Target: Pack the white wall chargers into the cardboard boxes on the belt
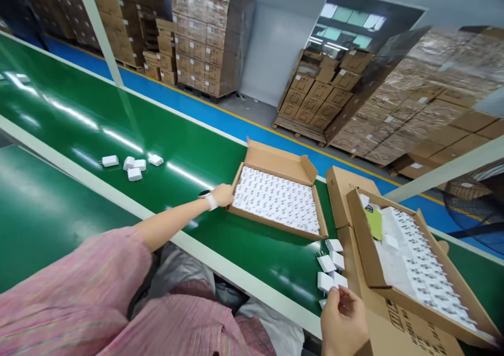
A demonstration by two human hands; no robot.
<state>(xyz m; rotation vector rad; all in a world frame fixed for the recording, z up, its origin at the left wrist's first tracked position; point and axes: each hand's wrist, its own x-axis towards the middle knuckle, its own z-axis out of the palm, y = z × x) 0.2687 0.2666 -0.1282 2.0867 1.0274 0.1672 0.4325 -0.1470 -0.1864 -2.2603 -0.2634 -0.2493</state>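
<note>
My left hand (223,194) reaches out across the green conveyor belt (118,119) and grips the left edge of a shallow cardboard box (271,164) filled with rows of white chargers. A watch sits on that wrist. My right hand (343,322) is near the bottom edge, fingers pinched at a white charger (328,281) in a small cluster lying on the belt. Beside that hand, a second shallow box of chargers (413,261) rests tilted on a closed carton (397,319).
Several loose white chargers (134,166) lie farther left on the belt. A blue floor strip runs behind the belt. Pallets stacked with brown cartons (205,35) stand at the back, more (318,93) at the right. A fan (478,201) is at the right edge.
</note>
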